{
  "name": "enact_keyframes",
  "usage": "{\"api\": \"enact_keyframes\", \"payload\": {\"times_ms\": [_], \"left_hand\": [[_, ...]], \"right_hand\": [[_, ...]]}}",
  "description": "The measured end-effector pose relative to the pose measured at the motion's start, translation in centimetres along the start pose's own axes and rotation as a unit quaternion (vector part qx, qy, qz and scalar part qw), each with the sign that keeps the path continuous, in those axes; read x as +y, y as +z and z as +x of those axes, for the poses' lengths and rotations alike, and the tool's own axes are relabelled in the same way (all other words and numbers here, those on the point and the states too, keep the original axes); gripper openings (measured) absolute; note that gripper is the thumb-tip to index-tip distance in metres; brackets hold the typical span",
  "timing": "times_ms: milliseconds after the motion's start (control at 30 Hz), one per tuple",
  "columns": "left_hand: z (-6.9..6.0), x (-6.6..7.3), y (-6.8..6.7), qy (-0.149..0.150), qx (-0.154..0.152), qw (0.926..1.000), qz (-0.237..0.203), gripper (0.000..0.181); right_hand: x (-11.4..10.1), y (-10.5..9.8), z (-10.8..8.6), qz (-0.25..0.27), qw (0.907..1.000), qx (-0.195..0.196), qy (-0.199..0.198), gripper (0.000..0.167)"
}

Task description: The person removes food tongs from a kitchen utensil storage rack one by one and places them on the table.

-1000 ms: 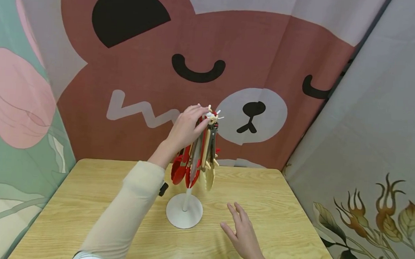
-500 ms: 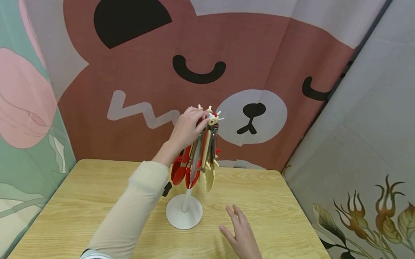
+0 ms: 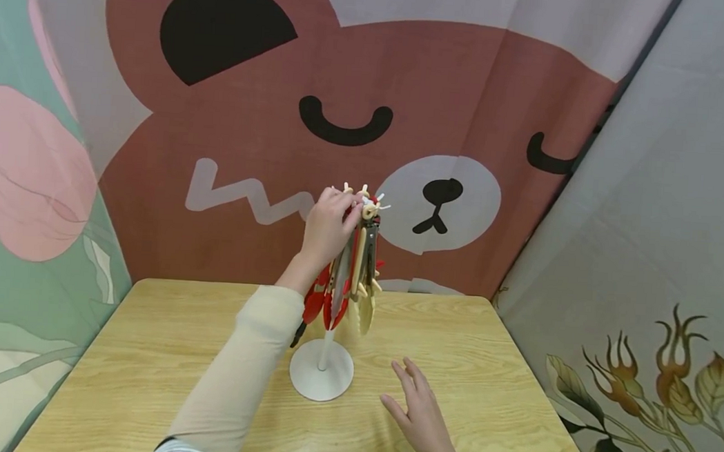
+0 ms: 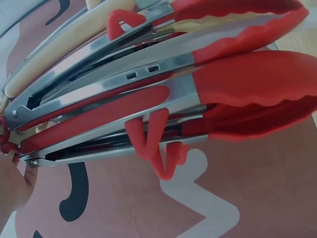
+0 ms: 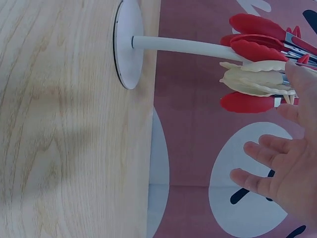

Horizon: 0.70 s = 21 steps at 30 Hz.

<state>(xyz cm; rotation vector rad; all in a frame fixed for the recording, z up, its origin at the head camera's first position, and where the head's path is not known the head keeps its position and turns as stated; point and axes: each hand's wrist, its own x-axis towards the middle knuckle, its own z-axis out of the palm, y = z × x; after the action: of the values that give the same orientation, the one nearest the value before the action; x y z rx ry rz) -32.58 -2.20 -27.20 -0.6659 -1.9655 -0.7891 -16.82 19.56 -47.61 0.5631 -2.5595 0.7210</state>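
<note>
A white stand [image 3: 321,370] holds several tongs hung from its top, with red heads [image 3: 313,304] on the left and cream heads [image 3: 366,313] on the right. My left hand [image 3: 326,231] is at the stand's top, thumb and fingers pinching the ring end of red tongs; its fingertips are partly hidden. In the left wrist view, those red tongs [image 4: 94,119] hang beside others, with the hand [image 4: 14,186] at their ring end. My right hand [image 3: 421,420] hovers to the right of the base, fingers spread and holding nothing. The right wrist view shows this hand [image 5: 292,173] below the cream tongs [image 5: 255,79].
The stand's round base rests on a wooden table [image 3: 143,351]. Behind the table hangs a curtain [image 3: 242,246] with a bear print, and a flower-printed curtain [image 3: 646,257] borders the right side. A small black object [image 3: 299,334] shows beside the left forearm.
My left forearm and wrist have shifted to the right, and the thumb and fingers have drawn closer together at the stand's top. The right hand has barely moved.
</note>
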Motion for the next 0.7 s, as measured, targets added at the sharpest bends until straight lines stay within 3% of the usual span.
{"api": "enact_keyframes", "payload": {"times_ms": [133, 500, 700], "left_hand": [[0.0, 0.0, -0.1, -0.002, 0.012, 0.9999, -0.010, 0.014], [0.7, 0.2, -0.6, -0.021, -0.038, 0.9991, -0.003, 0.017], [1.0, 0.0, -0.8, -0.010, -0.048, 0.9988, 0.007, 0.020]], "right_hand": [[-0.2, 0.0, 0.2, 0.002, 1.0000, -0.005, -0.002, 0.053], [-0.3, 0.0, 0.1, 0.000, 0.9999, -0.012, 0.004, 0.053], [-0.3, -0.1, 0.3, -0.010, 0.9999, -0.007, -0.008, 0.052]]}}
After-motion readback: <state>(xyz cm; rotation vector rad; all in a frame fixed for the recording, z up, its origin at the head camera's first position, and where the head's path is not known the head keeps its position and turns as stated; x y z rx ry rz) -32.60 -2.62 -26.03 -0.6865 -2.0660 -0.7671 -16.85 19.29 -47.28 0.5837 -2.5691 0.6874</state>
